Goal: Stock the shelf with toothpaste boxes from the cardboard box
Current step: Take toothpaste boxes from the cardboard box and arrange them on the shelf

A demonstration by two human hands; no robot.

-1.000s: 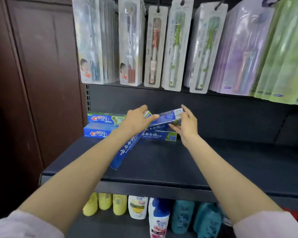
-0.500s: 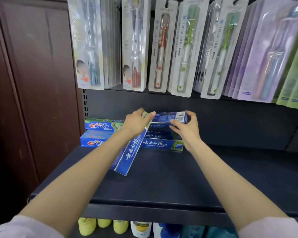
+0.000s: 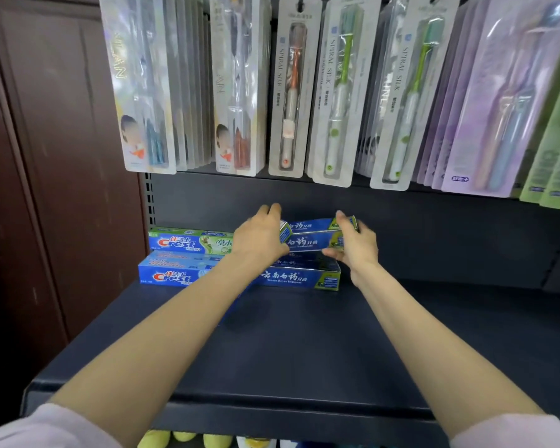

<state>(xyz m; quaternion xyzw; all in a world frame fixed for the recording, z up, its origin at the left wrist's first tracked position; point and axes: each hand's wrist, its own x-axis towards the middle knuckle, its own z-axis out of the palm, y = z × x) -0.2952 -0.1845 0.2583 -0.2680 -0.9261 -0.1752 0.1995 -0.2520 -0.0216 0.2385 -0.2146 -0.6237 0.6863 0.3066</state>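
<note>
Both hands hold the top blue Yunnan Baiyao toothpaste box (image 3: 314, 236) at the back of the dark shelf (image 3: 288, 350): the left hand (image 3: 261, 236) curls over its left end and the right hand (image 3: 353, 244) pinches its right end between thumb and fingers. Directly under the hands it rests on another Yunnan Baiyao box (image 3: 299, 276). Just left of the left hand lie two stacked Crest toothpaste boxes (image 3: 181, 257), and toothbrush packs (image 3: 333, 92) hang above both hands.

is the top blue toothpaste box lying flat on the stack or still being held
Held. The left hand and right hand grip the top blue box by its ends over the stack; whether it rests there, cannot tell.
</note>
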